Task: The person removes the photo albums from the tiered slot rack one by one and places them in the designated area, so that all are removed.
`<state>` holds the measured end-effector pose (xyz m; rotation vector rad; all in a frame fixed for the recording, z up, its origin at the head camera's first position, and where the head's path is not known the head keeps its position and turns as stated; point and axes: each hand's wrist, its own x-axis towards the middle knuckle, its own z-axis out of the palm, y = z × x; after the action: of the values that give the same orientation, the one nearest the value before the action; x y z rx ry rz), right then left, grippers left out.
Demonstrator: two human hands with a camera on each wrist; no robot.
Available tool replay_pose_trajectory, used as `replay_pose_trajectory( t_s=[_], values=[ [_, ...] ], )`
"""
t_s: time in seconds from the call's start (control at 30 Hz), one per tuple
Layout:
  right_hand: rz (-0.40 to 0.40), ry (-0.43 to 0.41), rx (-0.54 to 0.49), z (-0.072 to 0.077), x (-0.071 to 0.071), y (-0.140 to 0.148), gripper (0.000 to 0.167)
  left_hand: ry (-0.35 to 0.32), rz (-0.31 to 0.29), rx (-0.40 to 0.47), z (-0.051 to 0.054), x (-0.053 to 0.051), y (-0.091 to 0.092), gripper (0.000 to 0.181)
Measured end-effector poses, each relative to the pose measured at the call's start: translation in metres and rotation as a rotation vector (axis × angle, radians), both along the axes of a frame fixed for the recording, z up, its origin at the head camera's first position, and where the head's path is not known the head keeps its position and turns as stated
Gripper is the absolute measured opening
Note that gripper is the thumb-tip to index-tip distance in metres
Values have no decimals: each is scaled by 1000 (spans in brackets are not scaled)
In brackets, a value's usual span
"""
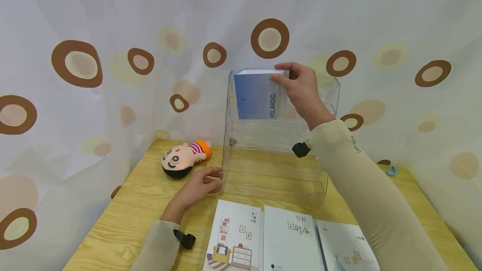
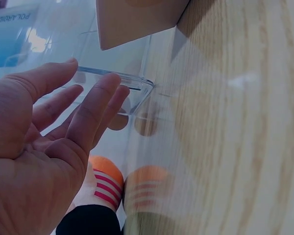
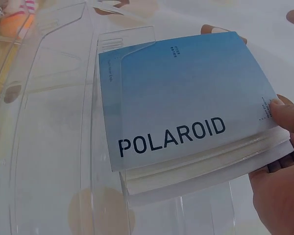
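Observation:
A blue book marked POLAROID (image 1: 256,97) stands in the top tier of a clear acrylic rack (image 1: 275,168). My right hand (image 1: 301,89) pinches its upper right corner, thumb on the front cover. In the right wrist view, the lower part of the book (image 3: 171,98) sits behind the tier's clear front lip, and its pages are slightly fanned. My left hand (image 1: 197,189) is at the rack's lower left side, fingertips against or very near the clear panel. In the left wrist view, the left hand (image 2: 54,132) has loosely extended fingers and grips nothing.
Three pale books lie in front of the rack: one with a furniture drawing (image 1: 235,235), one with large lettering (image 1: 291,237), and another (image 1: 346,244) partly behind my right sleeve. A plush doll (image 1: 184,159) lies left of the rack. A small blue item (image 1: 391,171) lies far right.

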<state>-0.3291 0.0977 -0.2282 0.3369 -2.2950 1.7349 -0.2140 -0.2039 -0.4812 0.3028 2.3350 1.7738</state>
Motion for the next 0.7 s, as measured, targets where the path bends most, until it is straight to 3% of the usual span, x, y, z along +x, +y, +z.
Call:
replay_pose_trajectory(
  t_s=[0.7],
  values=[
    [-29, 45, 4, 11, 1, 9, 35, 1, -2, -8, -1, 0, -1, 51]
  ],
)
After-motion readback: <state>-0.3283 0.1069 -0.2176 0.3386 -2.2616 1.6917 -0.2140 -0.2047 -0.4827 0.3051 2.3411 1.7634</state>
